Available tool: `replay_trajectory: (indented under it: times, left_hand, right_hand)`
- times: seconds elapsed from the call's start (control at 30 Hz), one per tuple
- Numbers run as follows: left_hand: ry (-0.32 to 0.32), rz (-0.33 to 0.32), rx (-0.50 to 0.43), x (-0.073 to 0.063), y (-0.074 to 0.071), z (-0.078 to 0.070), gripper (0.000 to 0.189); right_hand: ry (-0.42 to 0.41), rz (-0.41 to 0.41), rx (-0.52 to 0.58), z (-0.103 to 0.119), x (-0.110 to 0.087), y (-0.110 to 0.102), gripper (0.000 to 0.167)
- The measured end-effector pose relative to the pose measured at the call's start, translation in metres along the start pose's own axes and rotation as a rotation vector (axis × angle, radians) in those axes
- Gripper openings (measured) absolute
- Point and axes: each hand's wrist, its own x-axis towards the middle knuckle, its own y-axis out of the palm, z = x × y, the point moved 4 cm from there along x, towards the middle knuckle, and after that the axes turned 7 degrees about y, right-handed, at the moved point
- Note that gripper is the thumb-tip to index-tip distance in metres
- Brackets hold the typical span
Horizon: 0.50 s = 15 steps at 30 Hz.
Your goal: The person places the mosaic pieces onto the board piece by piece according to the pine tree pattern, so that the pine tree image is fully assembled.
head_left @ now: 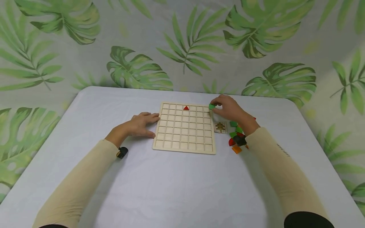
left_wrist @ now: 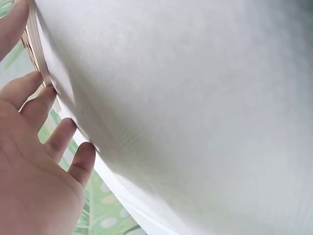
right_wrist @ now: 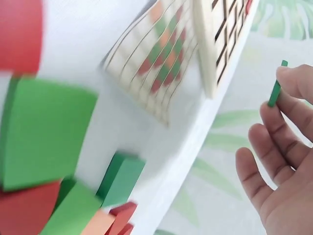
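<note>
A wooden grid board [head_left: 183,151] lies flat on the white table, with a red triangle piece [head_left: 186,108] in its far row. Between thumb and fingers, my right hand [head_left: 229,109] pinches a green square piece [head_left: 211,106] at the board's far right corner; the right wrist view shows this green piece [right_wrist: 276,90] edge-on. My left hand [head_left: 139,124] rests at the board's left edge, fingers spread and relaxed. In the left wrist view the left hand's [left_wrist: 39,161] fingertips and thumb touch the board's side.
Right of the board lies a pattern card [head_left: 220,127] with a tree-like picture. Loose green, red and orange pieces [head_left: 236,149] are heaped near the right forearm, partly hidden by it. A leaf-patterned cloth [head_left: 188,47] hangs behind the table.
</note>
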Motion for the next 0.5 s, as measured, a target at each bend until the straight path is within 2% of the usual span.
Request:
replay_trajectory:
  times: [0.27,0.5]
  left_hand:
    - [0.005,0.026,0.009,-0.003,-0.001,0.001,0.083]
    - [0.012,0.045,0.042,-0.003,-0.002,0.0,0.081]
  right_hand:
    - [-0.009,0.01,0.049,0.027,0.011,0.013,0.034]
    - [0.027,0.024,0.117,0.044,0.026,0.027,0.035]
